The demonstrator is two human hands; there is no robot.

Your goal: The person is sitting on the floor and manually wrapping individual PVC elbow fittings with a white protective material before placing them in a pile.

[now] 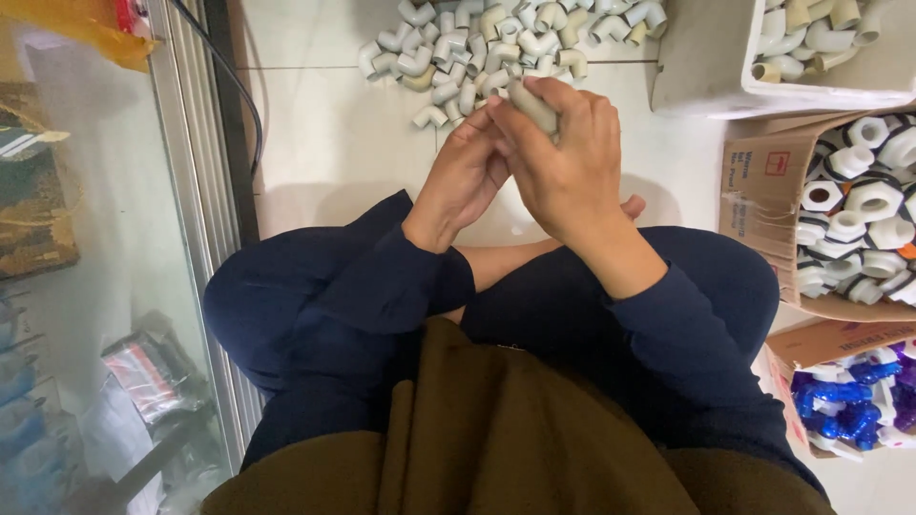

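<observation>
Over my lap, my left hand (465,179) and right hand (565,162) squeeze 1 pipe piece (531,105), with a big pile (496,43) left.

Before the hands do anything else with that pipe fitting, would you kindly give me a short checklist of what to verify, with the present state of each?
1. Pipe fitting gripped by the right hand: ok, fingers wrap it.
2. Left hand also on it: ok, fingertips meet the right hand at the fitting.
3. Fitting whole and clean: cannot tell, mostly hidden by fingers.
4. Loose pile of fittings on the floor within reach: ok, just ahead of the hands.
5. Cardboard box of white nuts at the right side: ok, open.
</observation>
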